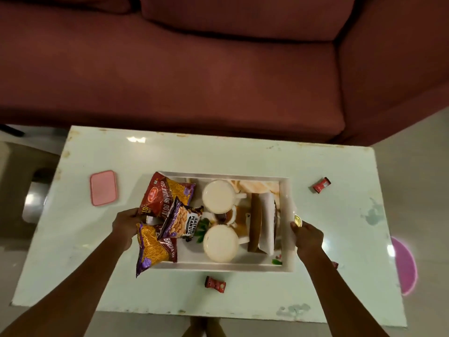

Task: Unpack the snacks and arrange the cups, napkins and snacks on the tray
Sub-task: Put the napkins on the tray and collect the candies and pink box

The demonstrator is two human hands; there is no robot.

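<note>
A white rectangular tray (288,242) sits on the pale table. It carries two white cups (218,199) (220,243), folded napkins (262,222) in a brown holder, and snack packets at its left end. Two are red and purple bhujia packets (165,194) (151,249), with a salted peanuts packet (183,221) lying across them. My left hand (126,222) grips the tray's left edge under the packets. My right hand (307,233) grips the tray's right edge.
A pink lid (104,187) lies on the table to the left. Small red sachets (321,185) (215,285) lie at the right and near the front edge. A maroon sofa (194,69) stands close behind the table (340,239).
</note>
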